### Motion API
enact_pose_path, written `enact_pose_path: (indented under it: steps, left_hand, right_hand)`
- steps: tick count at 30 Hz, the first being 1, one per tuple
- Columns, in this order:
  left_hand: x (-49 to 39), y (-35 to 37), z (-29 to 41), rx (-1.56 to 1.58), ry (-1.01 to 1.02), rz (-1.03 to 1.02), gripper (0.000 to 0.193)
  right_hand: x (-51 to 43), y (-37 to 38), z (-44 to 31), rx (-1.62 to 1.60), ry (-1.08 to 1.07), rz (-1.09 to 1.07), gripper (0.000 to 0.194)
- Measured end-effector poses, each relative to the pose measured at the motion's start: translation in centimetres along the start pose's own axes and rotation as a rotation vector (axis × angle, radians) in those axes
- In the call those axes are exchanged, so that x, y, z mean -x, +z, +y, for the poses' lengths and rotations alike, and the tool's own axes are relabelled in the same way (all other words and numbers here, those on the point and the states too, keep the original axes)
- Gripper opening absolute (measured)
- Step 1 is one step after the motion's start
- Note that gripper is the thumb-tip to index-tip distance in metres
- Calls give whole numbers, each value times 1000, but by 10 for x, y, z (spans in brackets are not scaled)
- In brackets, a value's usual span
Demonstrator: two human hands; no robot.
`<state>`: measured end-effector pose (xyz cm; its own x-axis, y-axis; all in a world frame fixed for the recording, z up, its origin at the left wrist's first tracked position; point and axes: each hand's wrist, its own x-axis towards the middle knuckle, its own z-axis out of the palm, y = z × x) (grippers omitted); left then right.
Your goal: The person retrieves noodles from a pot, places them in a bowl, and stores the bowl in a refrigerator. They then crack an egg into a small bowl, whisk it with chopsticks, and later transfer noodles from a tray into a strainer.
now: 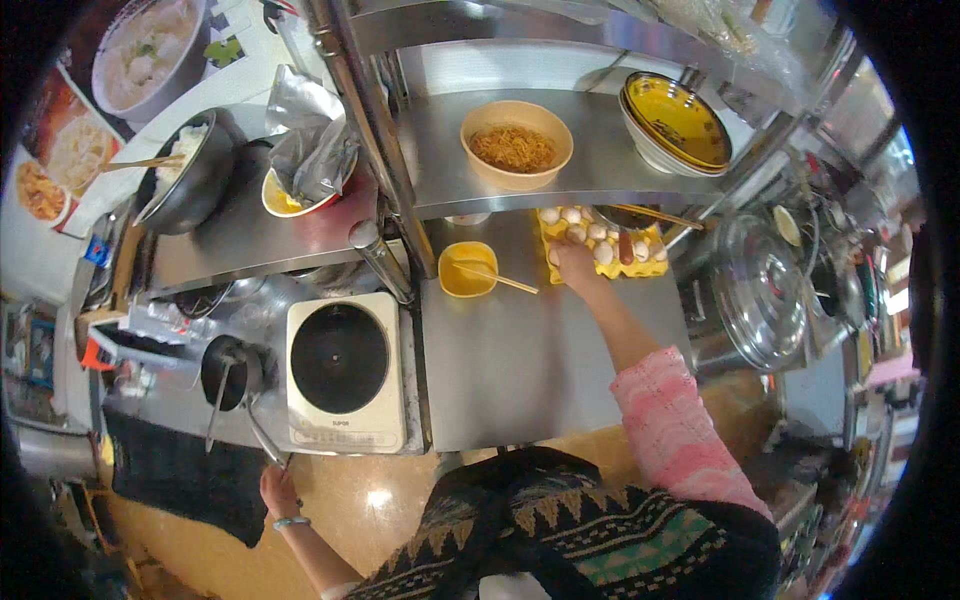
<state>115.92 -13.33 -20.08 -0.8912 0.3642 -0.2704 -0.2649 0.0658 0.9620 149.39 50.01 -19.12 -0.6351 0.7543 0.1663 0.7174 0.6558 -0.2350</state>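
Observation:
My right hand [574,264] reaches into a yellow egg tray [556,277] at the back of the steel counter. Its fingers are curled down among the eggs [603,252], and whether an egg is in its grasp is hidden. A brown sausage-like piece [625,247] lies across the tray. At lower left, my left hand [277,491] is closed around the handle end of a dark saucepan [232,375]. A metal ladle [219,405] leans inside the pan. Left of the tray sits a yellow square bowl [466,283] with chopsticks [504,279] across it.
Beside the saucepan stands a white Supor electric cooktop [341,431]. Overhead, a steel shelf [592,135] carries a paper bowl of noodles [517,146] and stacked yellow bowls [675,124]. On the left shelf is a black bowl of rice [195,195]. A large lidded pot [757,292] stands at right.

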Motion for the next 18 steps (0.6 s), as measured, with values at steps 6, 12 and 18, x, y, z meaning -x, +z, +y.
enact_pose_path:
  steps: [6,12,18]
  left_hand:
    - [78,101,36,102,108,416,14]
    - [65,218,64,45,147,68,19]
    - [11,357,25,-36,-150,-456,26]
  right_hand:
    - [-12,-26,31,122,-163,-162,38]
    - [42,-61,14,-1080,404,-56,39]
    - [87,-139,-28,-1937,368,330,44]
